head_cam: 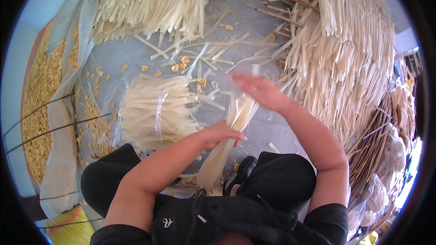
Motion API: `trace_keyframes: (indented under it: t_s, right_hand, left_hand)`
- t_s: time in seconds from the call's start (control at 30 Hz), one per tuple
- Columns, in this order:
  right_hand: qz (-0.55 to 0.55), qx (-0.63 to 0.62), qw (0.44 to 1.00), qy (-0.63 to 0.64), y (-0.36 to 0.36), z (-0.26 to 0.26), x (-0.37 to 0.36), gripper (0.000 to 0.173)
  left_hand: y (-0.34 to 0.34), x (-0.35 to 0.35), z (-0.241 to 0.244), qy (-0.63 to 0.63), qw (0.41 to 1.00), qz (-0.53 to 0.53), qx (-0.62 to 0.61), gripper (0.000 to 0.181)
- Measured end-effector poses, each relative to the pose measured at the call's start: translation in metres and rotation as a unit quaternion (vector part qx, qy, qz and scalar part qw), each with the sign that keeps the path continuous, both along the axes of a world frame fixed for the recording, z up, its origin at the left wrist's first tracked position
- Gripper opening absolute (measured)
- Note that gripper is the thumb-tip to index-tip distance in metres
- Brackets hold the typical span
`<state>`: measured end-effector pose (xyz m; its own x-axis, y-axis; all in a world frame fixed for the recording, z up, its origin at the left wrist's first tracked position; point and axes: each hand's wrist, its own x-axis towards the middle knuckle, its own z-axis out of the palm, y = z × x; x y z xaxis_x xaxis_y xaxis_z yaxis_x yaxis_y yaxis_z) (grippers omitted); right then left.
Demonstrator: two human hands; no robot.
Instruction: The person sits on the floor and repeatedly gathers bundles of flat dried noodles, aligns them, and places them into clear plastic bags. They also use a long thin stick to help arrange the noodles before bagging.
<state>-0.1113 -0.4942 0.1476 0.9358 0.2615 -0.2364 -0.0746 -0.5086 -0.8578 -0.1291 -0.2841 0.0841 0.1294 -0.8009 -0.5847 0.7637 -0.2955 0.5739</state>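
Note:
My left hand (223, 135) is wrapped around the middle of a bundle of pale, flat dried strips (214, 165) that look like noodles. The bundle hangs between my knees, its lower end near the floor. My right hand (257, 90) is motion-blurred at the bundle's upper end, fingers extended; whether it grips the strips is unclear. Left of the bundle, a stack of similar strips (143, 109) lies on a clear plastic sheet (117, 122), with a shiny plastic band (158, 112) across it.
Long strips hang in thick layers at the back left (153, 3) and right (340, 51), with thin sticks (279, 17) poking out. Loose strips and yellowish dried pieces (184, 62) litter the grey tile floor (269, 127). A bundle of sticks (369, 149) leans at right.

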Motion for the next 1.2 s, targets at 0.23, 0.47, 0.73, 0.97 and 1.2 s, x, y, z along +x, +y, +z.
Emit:
trace_keyframes:
  t_s: [0.23, 0.47, 0.73, 0.97, 1.2]
  right_hand:
    - [0.052, -0.204, 0.942, -0.261, 0.047, 0.014, 0.007, 0.044]
    - [-0.222, -0.041, 0.969, -0.099, 0.031, -0.015, 0.114, 0.041]
    - [0.007, -0.371, 0.918, -0.138, 0.095, -0.209, 0.231, 0.089]
    - [0.093, -0.486, 0.868, -0.04, 0.09, -0.248, 0.279, 0.1]
    - [0.141, -0.42, 0.893, 0.081, 0.079, -0.236, 0.184, 0.037]
  left_hand:
    - [0.012, 0.024, 0.008, -0.144, 0.989, 0.019, 0.019, 0.058]
    - [0.109, 0.171, 0.05, -0.212, 0.935, 0.212, 0.19, 0.043]
    - [0.261, 0.196, 0.057, -0.224, 0.758, 0.601, 0.116, 0.044]
    - [0.285, 0.18, 0.0, -0.119, 0.766, 0.61, 0.164, 0.042]
    - [0.278, 0.194, -0.01, -0.111, 0.777, 0.587, 0.201, 0.043]
